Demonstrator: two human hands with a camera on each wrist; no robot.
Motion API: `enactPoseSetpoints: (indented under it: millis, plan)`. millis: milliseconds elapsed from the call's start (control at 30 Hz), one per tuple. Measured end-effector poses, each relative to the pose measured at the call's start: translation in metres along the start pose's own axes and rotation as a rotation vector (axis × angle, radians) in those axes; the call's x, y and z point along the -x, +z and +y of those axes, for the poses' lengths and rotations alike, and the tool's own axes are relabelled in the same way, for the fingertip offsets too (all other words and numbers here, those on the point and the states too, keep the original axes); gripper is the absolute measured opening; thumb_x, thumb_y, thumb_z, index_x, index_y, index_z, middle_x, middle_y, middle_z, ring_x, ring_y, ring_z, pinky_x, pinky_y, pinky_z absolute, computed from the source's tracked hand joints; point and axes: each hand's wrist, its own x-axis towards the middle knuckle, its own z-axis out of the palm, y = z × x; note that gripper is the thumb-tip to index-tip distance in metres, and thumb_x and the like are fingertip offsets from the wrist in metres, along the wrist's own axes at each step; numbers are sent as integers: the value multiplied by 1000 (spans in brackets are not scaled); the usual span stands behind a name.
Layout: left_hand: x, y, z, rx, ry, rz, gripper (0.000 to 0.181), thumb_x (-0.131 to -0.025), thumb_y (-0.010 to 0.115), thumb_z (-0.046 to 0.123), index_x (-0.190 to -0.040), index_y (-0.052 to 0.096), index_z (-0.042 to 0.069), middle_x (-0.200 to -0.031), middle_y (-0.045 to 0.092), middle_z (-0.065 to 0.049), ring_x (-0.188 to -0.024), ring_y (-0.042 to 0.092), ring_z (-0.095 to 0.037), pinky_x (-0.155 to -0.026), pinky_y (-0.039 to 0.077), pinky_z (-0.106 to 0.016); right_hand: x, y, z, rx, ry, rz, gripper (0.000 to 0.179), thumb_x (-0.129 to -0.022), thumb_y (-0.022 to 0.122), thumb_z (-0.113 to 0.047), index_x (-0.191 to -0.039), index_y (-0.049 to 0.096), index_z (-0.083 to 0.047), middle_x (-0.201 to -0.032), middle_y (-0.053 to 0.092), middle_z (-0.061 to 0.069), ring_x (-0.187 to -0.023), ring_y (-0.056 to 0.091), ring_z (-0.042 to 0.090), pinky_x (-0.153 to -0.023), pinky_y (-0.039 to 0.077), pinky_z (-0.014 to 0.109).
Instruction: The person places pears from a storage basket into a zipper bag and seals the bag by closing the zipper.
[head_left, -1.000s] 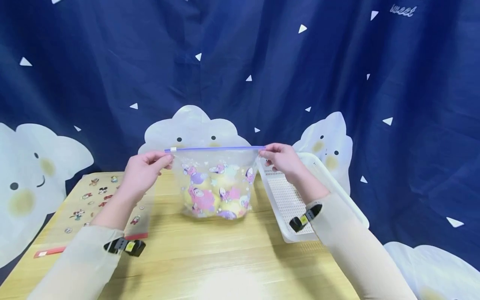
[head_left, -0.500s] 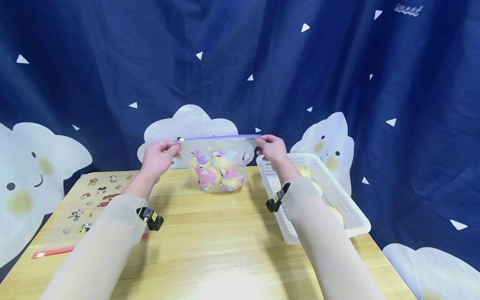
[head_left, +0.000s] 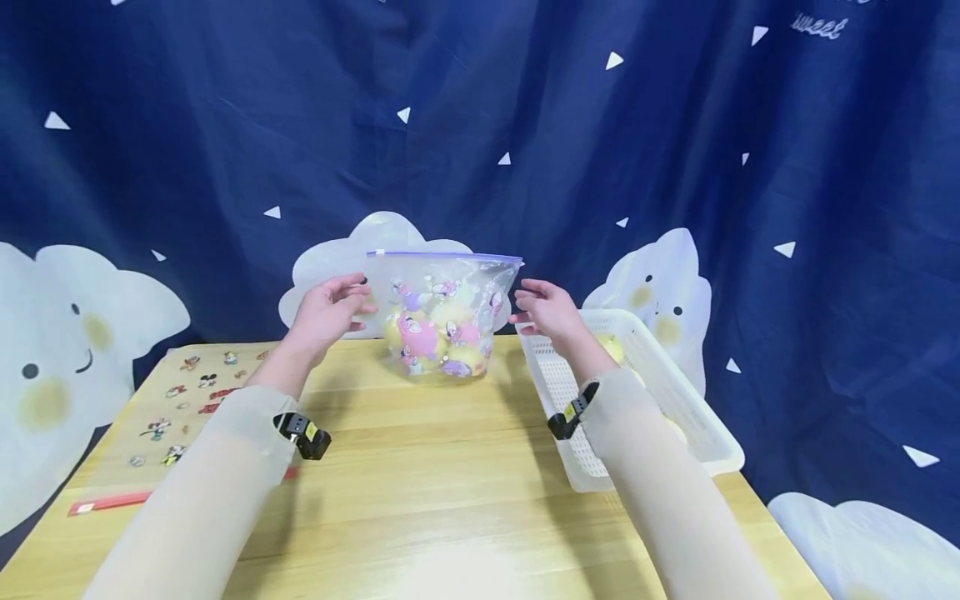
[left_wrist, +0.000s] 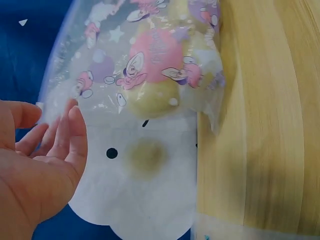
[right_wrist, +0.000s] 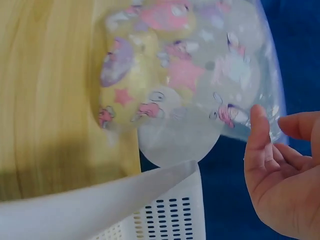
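Note:
A clear zip bag [head_left: 442, 321] with pink and purple cartoon prints and a purple slider strip stands upright near the table's back edge. Several round yellow things fill its lower half; their kind is blurred by the print. To the bag's left, my left hand [head_left: 330, 312] is apart from it, fingers loosely spread and holding nothing. On the other side my right hand [head_left: 549, 312] also holds nothing, its relaxed fingers close to the bag's right edge. In the right wrist view the bag [right_wrist: 185, 70] leans beside the fingers of that hand [right_wrist: 285, 175].
At the right stands a white plastic basket [head_left: 693, 417] with several yellow round things [head_left: 611, 346] inside, partly behind my right arm. A flat printed bag [head_left: 180, 400] with a red strip [head_left: 112, 503] lies on the left. Behind the table hangs a dark blue curtain [head_left: 450, 75].
The bag moved back and away from me, upright. Both hands, which were pinching its top corners, have let go and are apart from it. More of the basket's contents show now.

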Motion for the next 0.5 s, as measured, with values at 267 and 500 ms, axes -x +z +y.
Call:
enactPoseSetpoints:
  millis: [267, 500]
  plan:
    - [38, -20, -11, -231, 126, -38, 42, -114, 56, 24, -148, 64, 1, -132, 75, -24, -90, 71, 4, -79, 62, -21, 44, -12, 4, -13, -41, -70, 55, -110, 54, -10, -164, 43, -1, -161, 57, 23, -86, 75, 9, -73, 59, 26]
    - [96, -66, -40, -543, 212, -103, 29, -109, 69, 23, -132, 75, 5, -109, 81, -8, -90, 70, -2, -75, 58, -23, 101, -18, 11, -11, -136, -167, 51, -110, 55, -6, -160, 48, 1, -153, 60, 28, -87, 74, 10, -68, 60, 23]
